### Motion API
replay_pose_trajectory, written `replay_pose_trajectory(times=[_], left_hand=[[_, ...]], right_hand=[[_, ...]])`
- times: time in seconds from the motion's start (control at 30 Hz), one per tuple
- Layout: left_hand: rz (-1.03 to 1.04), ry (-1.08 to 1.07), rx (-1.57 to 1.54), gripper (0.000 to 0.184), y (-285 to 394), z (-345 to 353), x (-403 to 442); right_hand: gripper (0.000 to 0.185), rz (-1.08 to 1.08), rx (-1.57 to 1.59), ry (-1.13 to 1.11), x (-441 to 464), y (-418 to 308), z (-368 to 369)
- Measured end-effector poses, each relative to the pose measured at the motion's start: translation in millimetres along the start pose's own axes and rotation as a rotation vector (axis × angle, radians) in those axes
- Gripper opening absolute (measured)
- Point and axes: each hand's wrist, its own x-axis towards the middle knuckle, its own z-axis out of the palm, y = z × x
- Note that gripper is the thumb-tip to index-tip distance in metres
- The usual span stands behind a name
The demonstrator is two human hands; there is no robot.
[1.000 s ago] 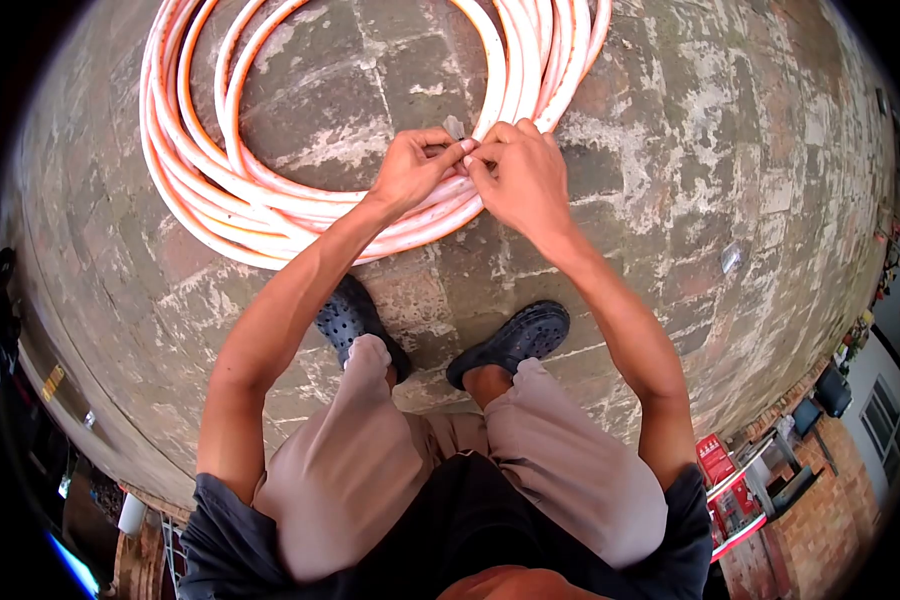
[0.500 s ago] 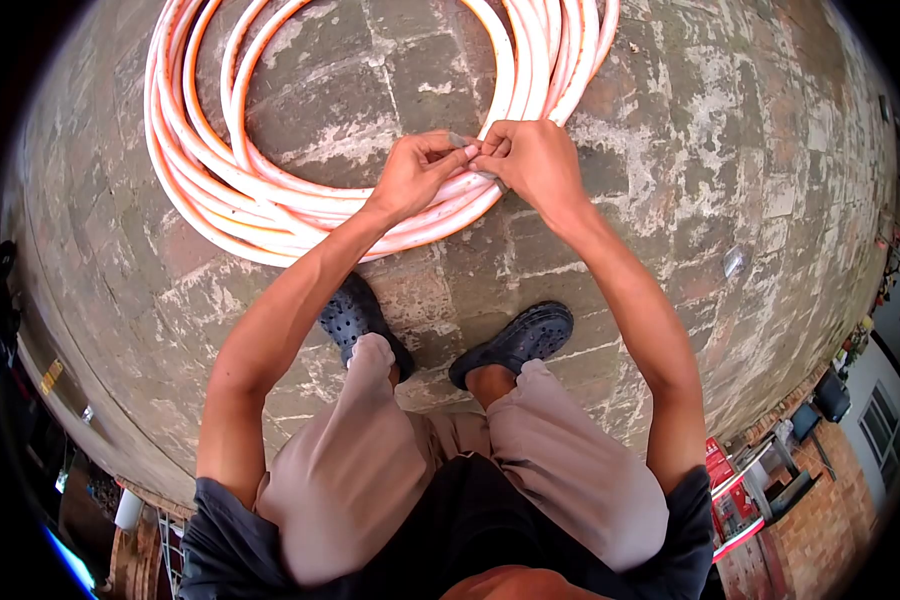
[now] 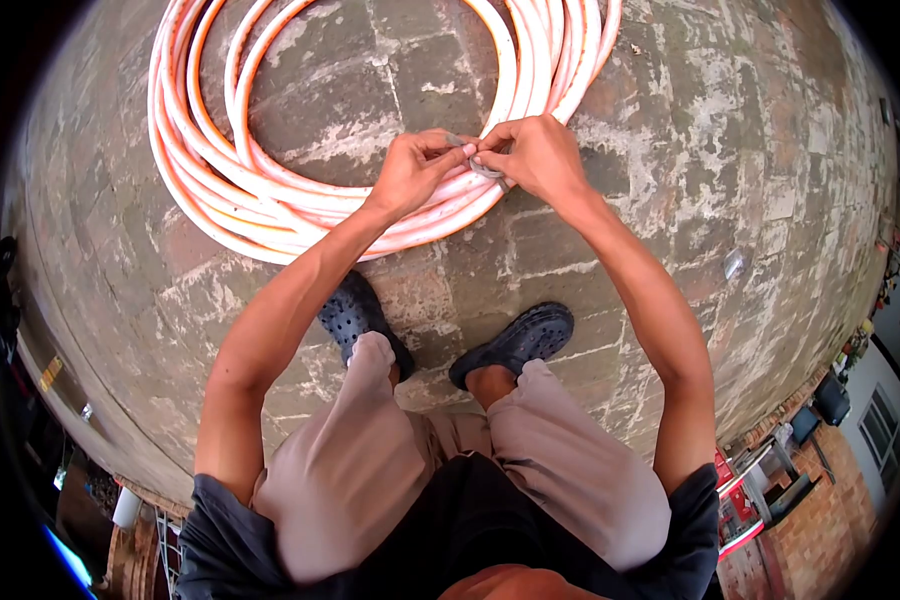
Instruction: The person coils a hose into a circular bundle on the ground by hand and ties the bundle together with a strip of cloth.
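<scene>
A large coil of pale pink-orange hose (image 3: 270,200) lies on the ground, its far side cut off by the top of the view. Around the near-right part of the bundle runs a thin grey tie (image 3: 487,170), like a strip of cord or cloth. My left hand (image 3: 417,170) comes in from the left with thumb and fingers pinched on the tie. Opposite it, my right hand (image 3: 535,155) also pinches the tie, fingertips close to the left ones. Both hands rest over the hose. The exact shape of the knot or loop is partly hidden by the fingers.
My feet in dark clogs (image 3: 520,345) stand just below the coil. The worn paved ground (image 3: 710,200) spreads around it. A small shiny scrap (image 3: 735,263) lies to the right. Red-framed equipment (image 3: 738,510) stands at the lower right.
My right hand has shifted slightly up and its fingers have drawn together, so more of the grey tie shows beneath it. The left hand and the hose stay nearly in place.
</scene>
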Motion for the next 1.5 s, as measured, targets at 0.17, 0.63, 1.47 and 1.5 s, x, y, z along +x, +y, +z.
replay_pose_trajectory(times=[0.17, 0.63, 1.47, 1.5], left_hand=[[-0.014, 0.042, 0.118, 0.021, -1, -1, -1], [-0.371, 0.202, -0.064, 0.01, 16, 8, -7], [-0.087, 0.181, -0.092, 0.009, -2, 6, -12], [-0.059, 0.177, -0.115, 0.009, -3, 7, -12]], right_hand=[[0.013, -0.007, -0.074, 0.091, -3, -6, 7], [0.018, -0.314, -0.131, 0.302, -8, -7, 35], [0.012, -0.152, -0.067, -0.527, 53, -13, -24], [0.011, -0.271, -0.173, -0.5, 56, -15, -24]])
